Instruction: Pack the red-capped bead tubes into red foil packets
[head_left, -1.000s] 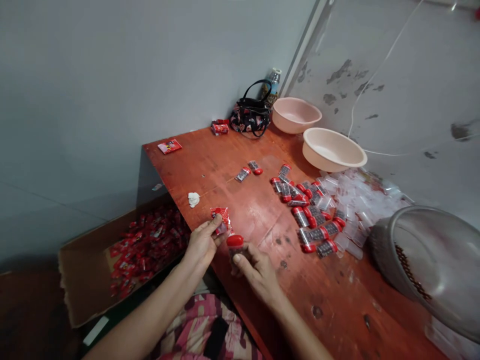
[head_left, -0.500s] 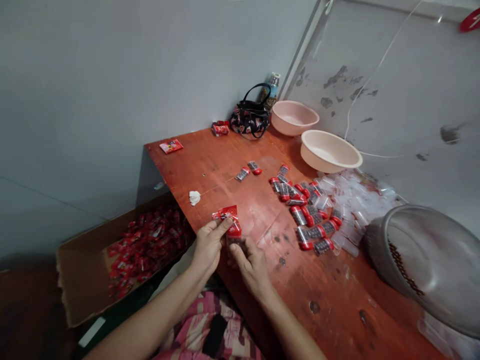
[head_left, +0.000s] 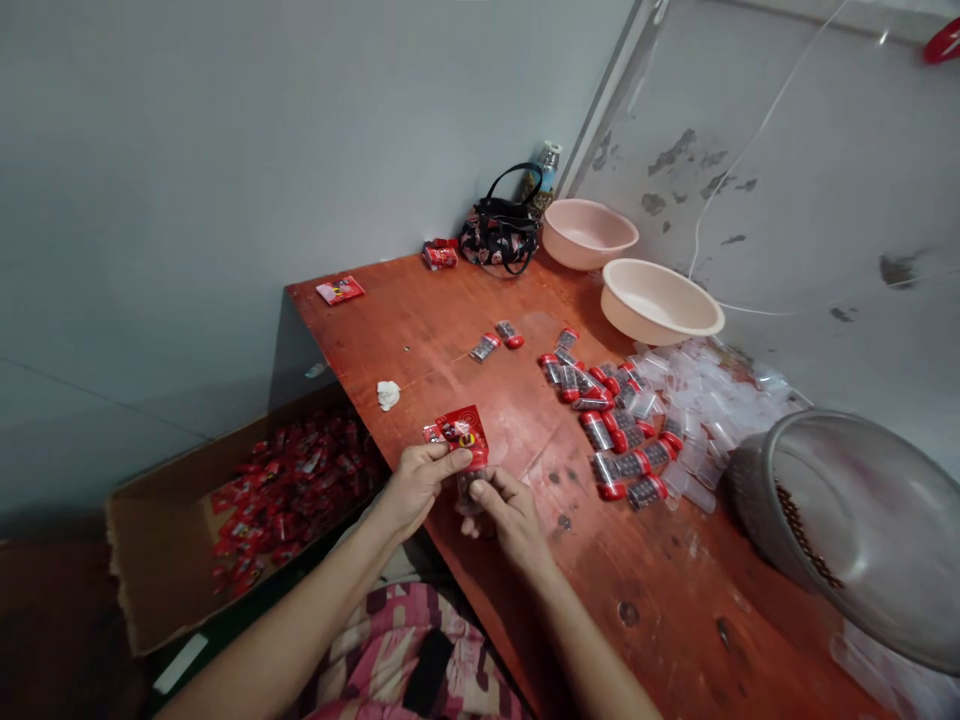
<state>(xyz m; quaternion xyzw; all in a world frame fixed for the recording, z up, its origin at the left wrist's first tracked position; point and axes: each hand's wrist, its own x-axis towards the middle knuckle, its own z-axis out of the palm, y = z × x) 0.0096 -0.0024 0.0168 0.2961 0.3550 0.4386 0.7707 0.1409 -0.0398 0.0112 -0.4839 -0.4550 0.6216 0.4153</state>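
At the near edge of the counter (head_left: pixel 637 590), the left hand (head_left: pixel 416 490) and the right hand (head_left: pixel 510 515) are positioned close together at the center of the work area. The left hand is narrowly closed, pinching the side of a red foil packet (head_left: pixel 465 432). The right hand is narrowly closed on a clear tube (head_left: pixel 469 492), gripping it just below the packet. The lower end of the packet meets the top of the tube; whether it enters the tube cannot be determined. Beyond the left edge of the counter, a cardboard box (head_left: pixel 172 560) holds a heap of red packets (head_left: pixel 289 500). Toward the right edge, red-capped tubes (head_left: pixel 622 440) lie in a loose cluster beside empty clear tubes (head_left: pixel 709 405). Two pink basins (head_left: pixel 585 235) (head_left: pixel 660 300) stand near the far corner, beside a black handbag (head_left: pixel 501 228).
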